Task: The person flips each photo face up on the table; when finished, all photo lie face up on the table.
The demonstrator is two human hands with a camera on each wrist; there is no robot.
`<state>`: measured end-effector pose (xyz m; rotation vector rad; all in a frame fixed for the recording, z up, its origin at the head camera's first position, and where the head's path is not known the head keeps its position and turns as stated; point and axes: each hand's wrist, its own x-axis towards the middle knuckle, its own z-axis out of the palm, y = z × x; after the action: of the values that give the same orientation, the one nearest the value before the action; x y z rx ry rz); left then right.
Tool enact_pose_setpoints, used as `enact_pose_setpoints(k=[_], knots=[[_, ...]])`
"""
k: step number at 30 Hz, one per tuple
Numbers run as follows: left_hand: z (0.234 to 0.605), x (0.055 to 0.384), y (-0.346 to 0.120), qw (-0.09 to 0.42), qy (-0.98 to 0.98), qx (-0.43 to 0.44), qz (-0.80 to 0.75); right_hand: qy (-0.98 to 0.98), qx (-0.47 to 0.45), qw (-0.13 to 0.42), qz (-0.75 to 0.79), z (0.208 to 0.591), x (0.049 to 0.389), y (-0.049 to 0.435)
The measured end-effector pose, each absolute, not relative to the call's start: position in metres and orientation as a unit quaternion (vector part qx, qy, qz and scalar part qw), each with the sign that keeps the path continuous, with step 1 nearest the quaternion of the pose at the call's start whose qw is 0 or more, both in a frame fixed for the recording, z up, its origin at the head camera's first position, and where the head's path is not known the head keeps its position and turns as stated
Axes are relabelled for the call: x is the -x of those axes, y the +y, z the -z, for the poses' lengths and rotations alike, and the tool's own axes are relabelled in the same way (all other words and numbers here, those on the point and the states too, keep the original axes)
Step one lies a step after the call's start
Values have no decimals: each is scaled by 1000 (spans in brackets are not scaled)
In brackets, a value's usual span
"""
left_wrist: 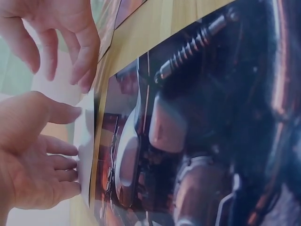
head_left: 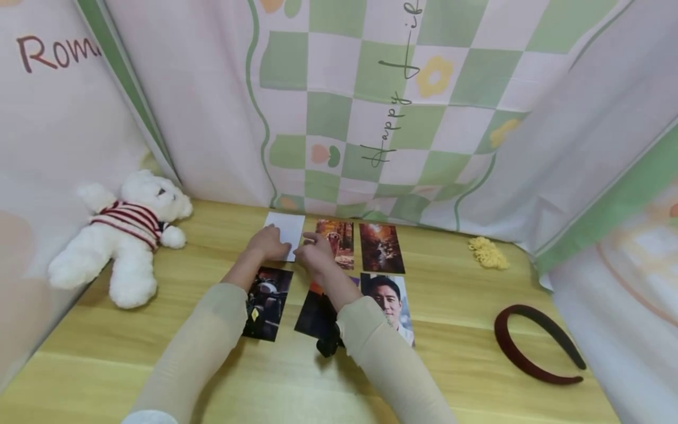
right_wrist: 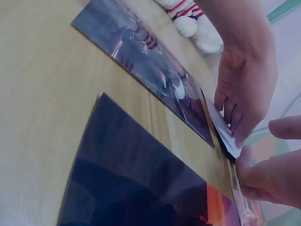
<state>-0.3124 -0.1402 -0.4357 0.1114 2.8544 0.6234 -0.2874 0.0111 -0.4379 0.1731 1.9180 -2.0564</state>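
Note:
A white card [head_left: 286, 227] lies at the back left of two rows of photos. My left hand [head_left: 267, 242] rests on it, thumb and fingertips touching its surface in the left wrist view. At the card's right edge, the right hand [head_left: 316, 253] has its fingers loosely bent, with a fingertip by the corner [right_wrist: 237, 149]. Below the left hand lies a motorcycle photo [head_left: 271, 303]. Under the right forearm is a dark photo with an orange strip [head_left: 312, 312], partly covered. An autumn dog photo [head_left: 345, 235] sits beside the right hand.
To the right are a forest stream photo [head_left: 381, 247] and a portrait photo [head_left: 397, 306]. A white teddy bear [head_left: 132, 235] leans at the left. Yellow yarn [head_left: 488, 253] and a dark red headband [head_left: 511, 344] lie at the right. A curtain [head_left: 328, 118] borders the table's back.

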Motion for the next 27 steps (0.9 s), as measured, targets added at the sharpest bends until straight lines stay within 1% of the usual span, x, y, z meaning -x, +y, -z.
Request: enact_pose_setpoints(k=[6, 14, 20, 23, 27], knots=[[435, 315, -137, 100, 968, -42, -227, 622, -70, 183, 758, 437, 289, 11], [438, 317, -136, 105, 951, -32, -291, 616, -67, 182, 763, 434, 289, 8], [438, 320, -135, 114, 943, -48, -309, 577, -58, 195, 791, 435, 288, 7], [436, 322, -136, 118, 931, -57, -341, 546, -55, 204, 811, 436, 287, 6], [433, 322, -134, 124, 903, -48, -408, 537, -38, 221, 813, 435, 284, 4]])
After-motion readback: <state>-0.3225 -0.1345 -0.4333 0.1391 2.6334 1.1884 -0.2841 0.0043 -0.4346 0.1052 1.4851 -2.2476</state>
